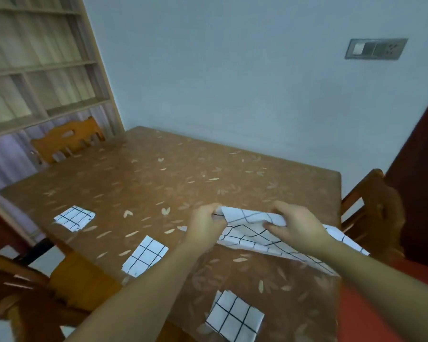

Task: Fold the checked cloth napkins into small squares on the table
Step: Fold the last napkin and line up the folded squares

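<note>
Both hands [252, 224] pinch the unfolded napkin [269, 236], lying left-to-right.

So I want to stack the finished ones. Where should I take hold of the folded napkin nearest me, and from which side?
Pinch the nearest folded napkin at its near right corner, coming from the table edge on your side. It lies flat and slightly turned, so that corner points toward you, and nothing sits on it. Both hands are busy now.
</note>
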`<state>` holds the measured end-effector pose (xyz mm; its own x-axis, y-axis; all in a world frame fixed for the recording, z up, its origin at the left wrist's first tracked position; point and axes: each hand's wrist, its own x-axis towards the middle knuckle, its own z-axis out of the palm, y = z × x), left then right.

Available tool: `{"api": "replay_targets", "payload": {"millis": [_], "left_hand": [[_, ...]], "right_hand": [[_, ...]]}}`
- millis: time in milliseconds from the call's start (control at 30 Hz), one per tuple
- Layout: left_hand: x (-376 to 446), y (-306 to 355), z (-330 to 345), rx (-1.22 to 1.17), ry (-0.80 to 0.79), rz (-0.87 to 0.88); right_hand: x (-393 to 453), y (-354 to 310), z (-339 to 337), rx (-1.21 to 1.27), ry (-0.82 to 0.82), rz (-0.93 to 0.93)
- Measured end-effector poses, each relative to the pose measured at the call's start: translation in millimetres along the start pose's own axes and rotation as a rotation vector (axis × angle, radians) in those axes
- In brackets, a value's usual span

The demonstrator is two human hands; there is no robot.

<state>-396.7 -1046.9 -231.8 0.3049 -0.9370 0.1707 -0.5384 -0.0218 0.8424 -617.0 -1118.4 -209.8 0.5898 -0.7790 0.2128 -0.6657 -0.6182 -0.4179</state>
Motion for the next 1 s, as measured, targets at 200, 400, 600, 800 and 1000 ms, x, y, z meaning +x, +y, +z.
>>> {"api": "replay_targets", "payload": {"millis": [200, 400, 600, 800, 1000], "left_hand": [[14.3, 49.1, 5.0, -0.008, -0.054, -0.018], [17.8, 75.6, 25.9, -0.136, -0.035, -0.066], [24.2, 86.8, 13.4, -0.178, -0.224, -0.184], [40.2, 61.1, -0.5, 0.006, -0.238, -0.291], [56.9, 38.0, -28.7, -0.092, -0.017, -0.168]], "right_hand": [[5.2, 53.6, -56.0, 0.093, -0.191, 0.086], [28.9, 92.7, -117.8, 0.422, -0.231, 0.147], [52.9, 91.9, -135.3, 0.453, -0.068, 0.183], [71.7, 65.1, -140.0, 0.390, 0.078, 0.060], [60.2, 23.1, -147.3, 0.328, -0.261, -0.114]]}}
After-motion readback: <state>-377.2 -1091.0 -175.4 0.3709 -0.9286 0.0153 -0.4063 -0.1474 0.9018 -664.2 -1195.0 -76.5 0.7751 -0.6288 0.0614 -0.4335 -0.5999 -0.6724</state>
